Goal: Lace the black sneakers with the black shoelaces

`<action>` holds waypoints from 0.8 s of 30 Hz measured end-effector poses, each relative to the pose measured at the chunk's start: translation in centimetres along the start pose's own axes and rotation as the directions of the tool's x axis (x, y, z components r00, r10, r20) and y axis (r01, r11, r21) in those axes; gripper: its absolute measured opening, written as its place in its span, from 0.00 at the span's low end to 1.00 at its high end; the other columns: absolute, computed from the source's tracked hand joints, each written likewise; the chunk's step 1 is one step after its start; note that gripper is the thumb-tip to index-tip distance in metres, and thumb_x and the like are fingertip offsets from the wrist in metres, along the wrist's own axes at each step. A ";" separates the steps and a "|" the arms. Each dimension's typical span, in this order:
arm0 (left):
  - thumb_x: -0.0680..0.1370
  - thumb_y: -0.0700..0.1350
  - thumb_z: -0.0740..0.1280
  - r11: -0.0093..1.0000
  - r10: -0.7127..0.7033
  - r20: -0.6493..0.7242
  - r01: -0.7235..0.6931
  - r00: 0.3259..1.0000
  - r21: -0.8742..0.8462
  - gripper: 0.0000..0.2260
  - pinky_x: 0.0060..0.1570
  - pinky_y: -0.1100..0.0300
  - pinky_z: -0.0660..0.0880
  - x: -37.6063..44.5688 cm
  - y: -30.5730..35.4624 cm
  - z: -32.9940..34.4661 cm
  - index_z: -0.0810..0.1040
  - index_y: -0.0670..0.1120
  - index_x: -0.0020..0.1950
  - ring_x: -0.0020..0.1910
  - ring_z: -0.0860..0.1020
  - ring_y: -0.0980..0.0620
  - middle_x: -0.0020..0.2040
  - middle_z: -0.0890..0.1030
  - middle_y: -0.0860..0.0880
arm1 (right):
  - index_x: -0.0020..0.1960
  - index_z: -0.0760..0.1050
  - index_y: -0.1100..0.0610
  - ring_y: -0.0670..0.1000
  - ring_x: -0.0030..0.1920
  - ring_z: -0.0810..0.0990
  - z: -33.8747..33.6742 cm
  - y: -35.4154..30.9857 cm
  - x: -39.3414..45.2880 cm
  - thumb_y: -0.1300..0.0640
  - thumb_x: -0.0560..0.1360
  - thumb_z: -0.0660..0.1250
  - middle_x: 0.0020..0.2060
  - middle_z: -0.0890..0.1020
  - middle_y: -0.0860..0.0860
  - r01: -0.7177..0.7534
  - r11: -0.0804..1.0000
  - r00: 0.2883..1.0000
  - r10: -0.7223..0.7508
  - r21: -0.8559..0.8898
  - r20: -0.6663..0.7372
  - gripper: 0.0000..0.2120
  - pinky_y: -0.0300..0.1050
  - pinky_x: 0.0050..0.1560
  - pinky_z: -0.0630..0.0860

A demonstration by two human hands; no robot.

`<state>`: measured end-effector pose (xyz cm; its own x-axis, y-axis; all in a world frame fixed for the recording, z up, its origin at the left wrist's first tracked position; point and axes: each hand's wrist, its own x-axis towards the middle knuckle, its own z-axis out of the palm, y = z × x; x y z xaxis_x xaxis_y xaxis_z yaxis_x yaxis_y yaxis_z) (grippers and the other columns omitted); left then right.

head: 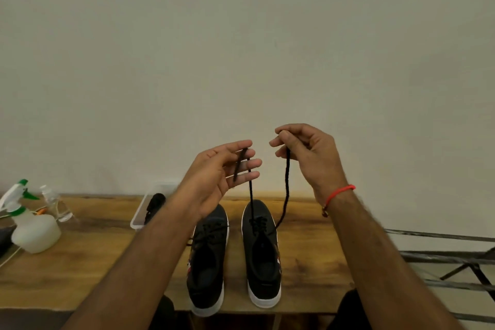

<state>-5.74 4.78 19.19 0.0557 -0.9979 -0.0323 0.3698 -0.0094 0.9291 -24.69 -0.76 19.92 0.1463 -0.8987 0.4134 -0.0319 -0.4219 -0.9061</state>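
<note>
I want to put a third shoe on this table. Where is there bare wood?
Bare wooden table lies right of the right sneaker, up to the table's right edge, and between the spray bottle and left sneaker. The far left corner is crowded with bottles and a clear tray.

Left arm hides left sneaker toe; tray contents blurred

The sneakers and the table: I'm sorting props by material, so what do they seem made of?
Right sneaker: matte black knit or canvas-like fabric on a white, probably rubber, sole. The left sneaker looks the same. Table: brown wood or wood-look laminate, with visible grain streaks and a slight sheen.
</note>
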 end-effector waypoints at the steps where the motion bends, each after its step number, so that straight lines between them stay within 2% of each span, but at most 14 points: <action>1: 0.84 0.33 0.58 1.000 -0.005 0.002 0.005 1.000 -0.019 0.14 0.48 0.51 0.84 -0.3 0.5 0.1 0.81 0.39 0.62 0.54 0.85 0.42 0.53 0.85 0.41 | 0.56 0.81 0.56 0.53 0.43 0.84 -0.1 -0.7 0.1 0.59 0.81 0.66 0.43 0.87 0.50 0.013 1.000 1.000 -0.013 -0.003 -0.004 0.07 0.44 0.49 0.82; 3: 0.83 0.33 0.63 1.000 0.020 0.003 -0.020 1.000 -0.015 0.12 0.47 0.49 0.84 -0.7 1.2 0.4 0.82 0.40 0.63 0.55 0.85 0.41 0.54 0.85 0.41 | 0.56 0.81 0.56 0.53 0.43 0.84 -0.2 -1.9 0.2 0.59 0.81 0.66 0.43 0.87 0.51 0.034 0.999 0.999 -0.034 -0.001 -0.014 0.07 0.44 0.49 0.82; 5: 0.80 0.37 0.69 0.995 0.075 -0.025 -0.073 0.997 0.065 0.11 0.41 0.50 0.84 -1.2 1.6 0.6 0.83 0.42 0.62 0.52 0.86 0.43 0.54 0.86 0.43 | 0.56 0.81 0.57 0.53 0.43 0.84 -0.2 -2.9 0.3 0.59 0.81 0.66 0.43 0.87 0.51 0.043 0.999 0.999 -0.043 0.006 -0.020 0.07 0.45 0.49 0.82; 8: 0.78 0.47 0.73 0.911 0.230 -0.134 -0.165 0.964 0.379 0.11 0.31 0.55 0.80 -1.3 1.5 0.7 0.85 0.46 0.59 0.39 0.84 0.50 0.48 0.86 0.47 | 0.56 0.81 0.55 0.52 0.44 0.85 -0.1 -3.5 0.4 0.59 0.81 0.66 0.43 0.87 0.50 0.021 1.000 1.000 -0.021 -0.006 -0.011 0.06 0.47 0.52 0.82; 10: 0.76 0.50 0.75 0.834 0.337 -0.161 -0.215 0.928 0.508 0.11 0.29 0.55 0.80 -1.1 1.6 0.8 0.86 0.48 0.56 0.37 0.83 0.53 0.49 0.84 0.52 | 0.55 0.81 0.54 0.51 0.46 0.85 0.0 -3.6 0.3 0.58 0.81 0.66 0.44 0.87 0.48 -0.009 1.000 1.000 0.009 -0.022 0.005 0.06 0.50 0.55 0.82; 13: 0.76 0.46 0.76 0.826 0.374 -0.154 -0.253 0.915 0.504 0.09 0.30 0.53 0.82 -0.6 2.5 1.4 0.86 0.47 0.55 0.41 0.84 0.53 0.52 0.85 0.52 | 0.53 0.81 0.54 0.50 0.49 0.85 0.2 -3.7 0.3 0.58 0.80 0.68 0.46 0.87 0.47 -0.052 0.999 0.999 0.052 -0.005 0.004 0.04 0.52 0.57 0.81; 17: 0.76 0.43 0.76 0.792 0.434 -0.154 -0.295 0.888 0.534 0.10 0.28 0.55 0.81 0.2 3.6 1.9 0.86 0.48 0.56 0.32 0.81 0.55 0.49 0.85 0.52 | 0.48 0.83 0.51 0.49 0.51 0.83 0.5 -4.1 0.6 0.58 0.77 0.72 0.46 0.85 0.46 -0.081 0.995 0.995 0.084 0.057 -0.059 0.03 0.50 0.54 0.81; 21: 0.77 0.45 0.75 0.763 0.448 -0.116 -0.312 0.886 0.566 0.09 0.28 0.54 0.81 1.2 4.4 2.5 0.85 0.51 0.56 0.31 0.82 0.53 0.49 0.84 0.52 | 0.48 0.83 0.50 0.51 0.50 0.84 0.3 -5.0 1.5 0.58 0.76 0.72 0.46 0.86 0.47 -0.080 0.995 0.994 0.084 0.051 -0.071 0.04 0.48 0.52 0.81; 24: 0.78 0.48 0.74 0.759 0.449 -0.107 -0.316 0.887 0.570 0.11 0.29 0.53 0.82 1.5 4.7 3.0 0.85 0.48 0.59 0.34 0.84 0.50 0.53 0.84 0.50 | 0.47 0.84 0.50 0.50 0.48 0.83 0.3 -5.3 2.1 0.58 0.76 0.73 0.44 0.86 0.48 -0.087 0.996 0.993 0.088 0.021 -0.081 0.04 0.48 0.51 0.81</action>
<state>-6.71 3.09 24.65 0.3148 -0.8825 0.3493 -0.2653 0.2715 0.9252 -23.93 -0.36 25.56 0.0621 -0.9393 0.3376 -0.0242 -0.3395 -0.9403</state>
